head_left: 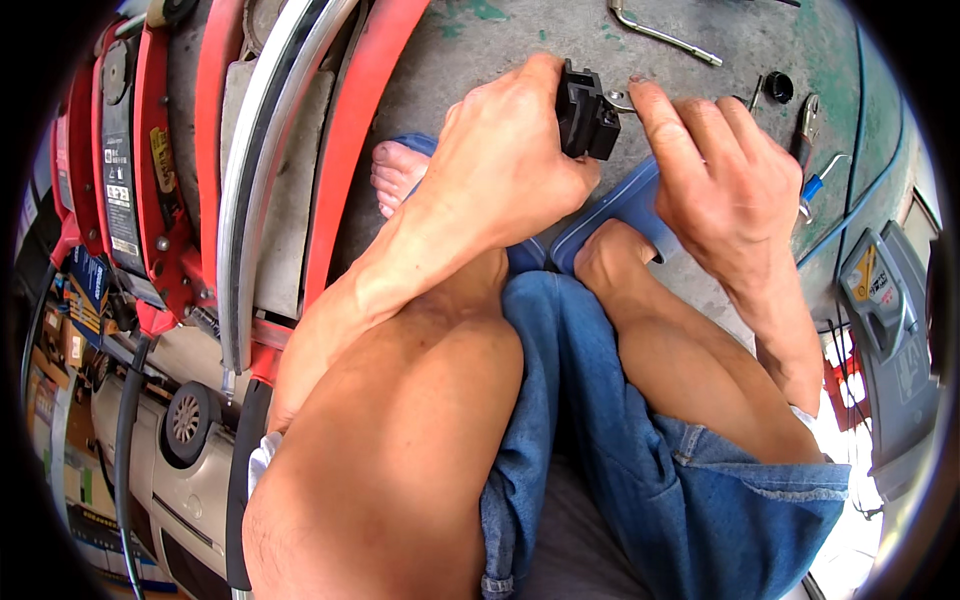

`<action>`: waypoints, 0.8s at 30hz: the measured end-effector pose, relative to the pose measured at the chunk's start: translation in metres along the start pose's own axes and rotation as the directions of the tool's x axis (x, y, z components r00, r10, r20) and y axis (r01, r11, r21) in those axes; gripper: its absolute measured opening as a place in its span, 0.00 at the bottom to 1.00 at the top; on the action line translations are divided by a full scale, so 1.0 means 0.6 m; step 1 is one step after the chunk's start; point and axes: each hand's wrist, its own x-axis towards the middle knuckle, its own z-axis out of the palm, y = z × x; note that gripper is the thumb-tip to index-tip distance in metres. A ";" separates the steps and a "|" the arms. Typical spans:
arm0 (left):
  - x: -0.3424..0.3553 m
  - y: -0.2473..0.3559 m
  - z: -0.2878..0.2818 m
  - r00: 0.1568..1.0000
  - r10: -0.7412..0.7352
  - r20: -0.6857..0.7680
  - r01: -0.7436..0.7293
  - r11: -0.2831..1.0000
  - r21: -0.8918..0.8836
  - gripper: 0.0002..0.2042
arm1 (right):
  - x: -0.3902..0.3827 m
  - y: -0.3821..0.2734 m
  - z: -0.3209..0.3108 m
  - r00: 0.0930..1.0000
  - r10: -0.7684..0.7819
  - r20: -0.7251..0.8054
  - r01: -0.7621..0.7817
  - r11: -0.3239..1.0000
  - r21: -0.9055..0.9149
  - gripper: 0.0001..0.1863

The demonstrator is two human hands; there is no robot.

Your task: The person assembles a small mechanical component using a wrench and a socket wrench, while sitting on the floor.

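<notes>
My left hand (490,165) is closed around a black plastic block (588,118) with a stepped, notched shape, held up above the floor between my feet. In my right hand (720,170) the fingers pinch a small metal wrench (619,100). Its rounded end meets the block's right side, and most of its length is hidden behind my fingers. Exactly how the wrench sits on the block cannot be made out.
On the concrete floor lie a bent metal bar wrench (665,35), a black round cap (778,87), pliers (807,125) and a blue-handled hook tool (816,188). Red machine arms (365,120) stand left. A grey plastic casing (890,310) is right, near a blue hose (850,215).
</notes>
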 end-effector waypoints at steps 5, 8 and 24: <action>-0.004 0.006 -0.008 0.998 -0.008 0.057 0.012 0.997 -0.077 0.24 | -0.005 0.024 0.004 0.996 -0.075 -0.039 0.078 0.994 0.082 0.28; -0.005 0.001 -0.012 0.984 -0.007 0.179 0.047 0.975 -0.219 0.24 | -0.005 0.045 0.022 0.974 -0.132 -0.182 0.155 0.981 0.115 0.26; -0.004 0.019 -0.039 0.884 0.050 0.465 0.267 0.763 -0.589 0.23 | -0.009 0.025 0.056 0.748 0.601 0.281 -0.395 0.063 0.917 0.11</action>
